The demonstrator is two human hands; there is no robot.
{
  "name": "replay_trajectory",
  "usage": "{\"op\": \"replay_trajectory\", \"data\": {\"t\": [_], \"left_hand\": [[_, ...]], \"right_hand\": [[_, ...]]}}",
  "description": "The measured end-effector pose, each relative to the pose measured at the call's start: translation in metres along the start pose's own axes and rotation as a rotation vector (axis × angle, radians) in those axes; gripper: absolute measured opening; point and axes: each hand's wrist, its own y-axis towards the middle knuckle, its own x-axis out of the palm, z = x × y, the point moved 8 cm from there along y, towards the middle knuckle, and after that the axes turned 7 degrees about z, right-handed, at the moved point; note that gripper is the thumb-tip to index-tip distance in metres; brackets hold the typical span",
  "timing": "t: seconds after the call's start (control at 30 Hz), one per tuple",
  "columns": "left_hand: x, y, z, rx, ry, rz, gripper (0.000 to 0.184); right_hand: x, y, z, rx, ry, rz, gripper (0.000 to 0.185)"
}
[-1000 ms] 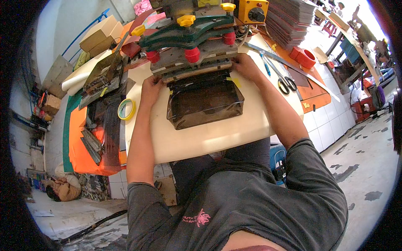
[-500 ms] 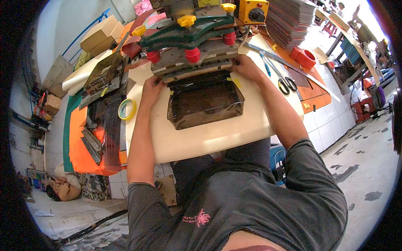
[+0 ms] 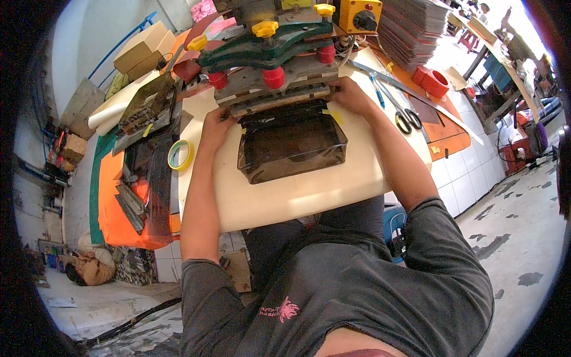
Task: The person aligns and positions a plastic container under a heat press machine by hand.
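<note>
A dark see-through pouch or box [image 3: 291,149] lies on the cream board [image 3: 285,205], its far edge at the press [image 3: 279,89] and yellow tape at its upper corners. My left hand [image 3: 219,124] is at the left end of the press's lower bar, with fingers closed; what they grip is too small to make out. At the bar's right end, my right hand [image 3: 350,95] has its fingers bent together against the edge, their tips partly hidden. Both forearms rest along the board's sides.
A yellow tape roll [image 3: 180,155] lies left of the board, near dark sheets on orange material [image 3: 113,208]. To the right are scissors [image 3: 408,121], a long metal ruler [image 3: 446,113] and a red tape roll [image 3: 430,82]. A yellow control box [image 3: 360,16] stands behind.
The fingers of my left hand have shifted slightly to the right along the bar. Otherwise the pouch, press and right hand look nearly the same.
</note>
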Motion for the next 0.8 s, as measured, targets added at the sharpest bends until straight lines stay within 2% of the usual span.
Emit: {"op": "replay_trajectory", "data": {"t": [0.23,0.3,0.5,0.7,0.77,0.8], "left_hand": [[-0.002,0.000,0.000,0.032,0.035,-0.001,0.024],[-0.002,-0.001,0.001,0.027,0.011,-0.003,0.024],[-0.001,0.001,-0.005,0.006,0.008,-0.004,0.020],[-0.001,0.004,-0.012,0.038,0.028,-0.006,0.015],[0.000,0.006,-0.017,0.025,0.158,-0.066,0.028],[0.000,0.006,-0.017,0.026,0.157,-0.066,0.028]], "right_hand": [[0.000,-0.001,-0.005,-0.014,0.070,-0.038,0.030],[0.002,-0.004,-0.006,0.019,0.185,-0.058,0.024],[-0.001,-0.005,-0.008,0.016,0.096,-0.131,0.018],[0.001,-0.005,-0.010,-0.088,0.151,-0.125,0.024],[0.000,-0.004,-0.009,-0.064,0.097,-0.166,0.024],[0.002,-0.004,-0.005,-0.041,0.044,-0.207,0.029]]}}
